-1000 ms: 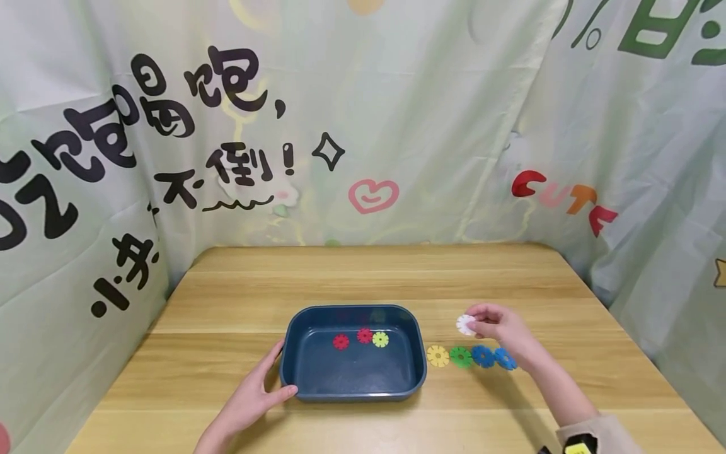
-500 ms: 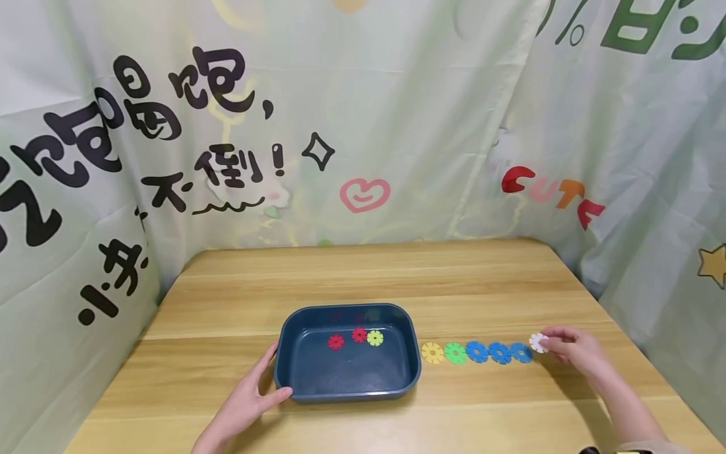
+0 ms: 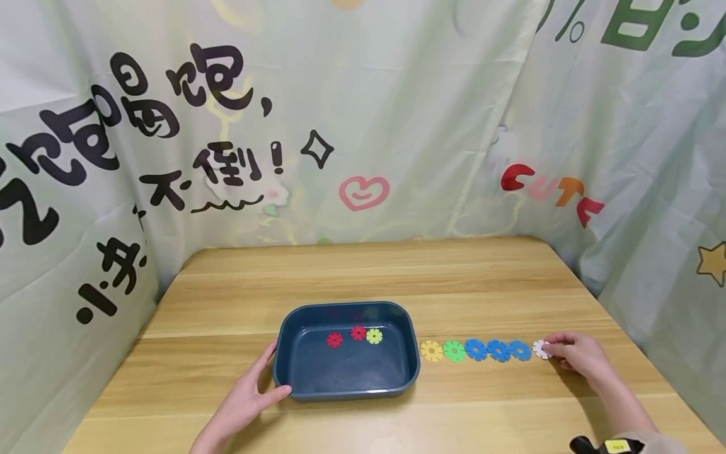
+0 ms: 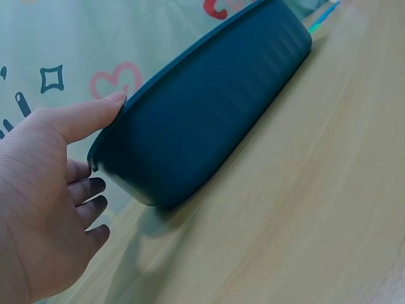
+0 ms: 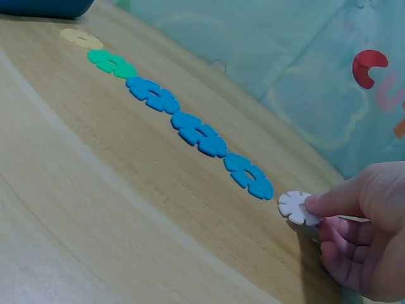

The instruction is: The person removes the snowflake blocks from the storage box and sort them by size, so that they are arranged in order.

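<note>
Right hand (image 3: pixel 578 357) pinches a white disc (image 5: pixel 293 209), five discs (image 3: pixel 481 351) already lined up leftward of it; left hand (image 3: pixel 246 395) grips the tray (image 3: pixel 346 395), three discs (image 3: pixel 355 336) apparently left inside.

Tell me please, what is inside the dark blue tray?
The tray contains two red discs and a yellow-green disc, lying on its floor toward the far side. Anything beneath these discs is covered from view.
</note>
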`<state>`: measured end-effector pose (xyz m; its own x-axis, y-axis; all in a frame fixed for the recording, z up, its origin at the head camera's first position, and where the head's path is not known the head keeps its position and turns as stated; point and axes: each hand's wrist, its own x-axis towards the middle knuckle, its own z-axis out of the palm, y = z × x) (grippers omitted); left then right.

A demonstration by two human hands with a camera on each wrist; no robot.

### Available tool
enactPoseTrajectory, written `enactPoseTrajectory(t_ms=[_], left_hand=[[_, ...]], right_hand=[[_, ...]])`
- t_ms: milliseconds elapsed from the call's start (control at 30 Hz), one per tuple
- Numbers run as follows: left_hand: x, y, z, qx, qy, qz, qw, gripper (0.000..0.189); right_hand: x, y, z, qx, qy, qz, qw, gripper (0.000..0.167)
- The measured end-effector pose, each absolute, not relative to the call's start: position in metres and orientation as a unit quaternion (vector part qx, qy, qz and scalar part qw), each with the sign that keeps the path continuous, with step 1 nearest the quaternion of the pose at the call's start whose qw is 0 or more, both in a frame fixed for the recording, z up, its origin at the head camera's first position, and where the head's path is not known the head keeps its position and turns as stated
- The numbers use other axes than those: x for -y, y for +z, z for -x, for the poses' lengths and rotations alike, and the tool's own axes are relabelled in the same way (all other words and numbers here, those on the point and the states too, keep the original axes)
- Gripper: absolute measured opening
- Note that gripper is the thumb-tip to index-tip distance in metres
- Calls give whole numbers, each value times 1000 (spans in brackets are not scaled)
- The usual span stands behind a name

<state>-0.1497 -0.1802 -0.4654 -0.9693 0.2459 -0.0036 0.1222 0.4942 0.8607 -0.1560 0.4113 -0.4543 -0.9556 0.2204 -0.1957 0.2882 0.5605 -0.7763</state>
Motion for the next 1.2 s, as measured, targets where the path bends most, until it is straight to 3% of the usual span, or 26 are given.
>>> enactPoseTrajectory(t_ms=[600,833,1000,1200], left_hand=[[179,-463,149,-864,489,-104,61,84],[179,-464,148,-868,482,-105,58,85],[179,-463,148,-866,485,-106,61,84],[180,-463,148,-865,487,-106,59,84]], right_hand=[[-401,-452,157,-928,-352,-125,-4,26],[-402,-452,154,-927,-353,-130,-18,31],[-394,-438,156,-942,-320,-88,-43,31],[-362,-407,169,-926,-375,-40,-35,40]])
